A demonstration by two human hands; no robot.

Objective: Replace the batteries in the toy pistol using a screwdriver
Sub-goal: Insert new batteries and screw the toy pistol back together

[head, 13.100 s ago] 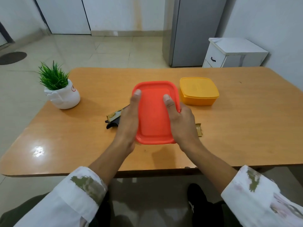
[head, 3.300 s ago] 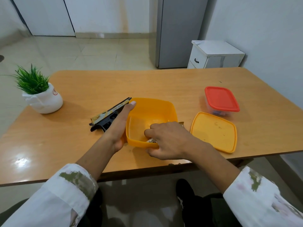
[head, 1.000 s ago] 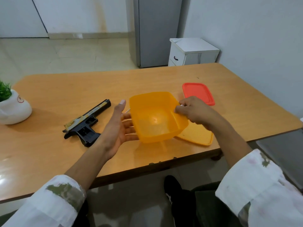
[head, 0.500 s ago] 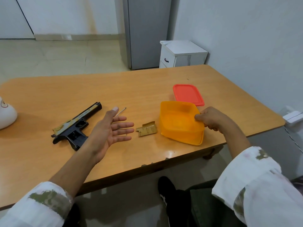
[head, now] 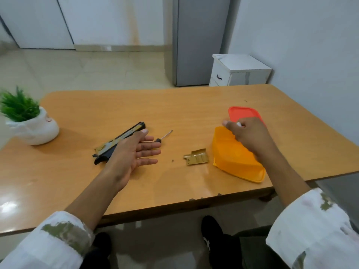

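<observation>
Orange tub [head: 233, 156] sits beneath my right hand [head: 250, 136], whose curled fingers pinch a small white thing [head: 238, 124]. My left hand [head: 132, 152] hovers wide open, fingers spread, over the toy pistol [head: 124, 135], beside the screwdriver [head: 165, 135] on the table [head: 194, 105].

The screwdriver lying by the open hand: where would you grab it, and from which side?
Pinch the screwdriver by its dark handle, coming down from above: it lies flat on the table, thin metal shaft pointing away to the right. The left hand is closest and partly hides the handle.
</observation>
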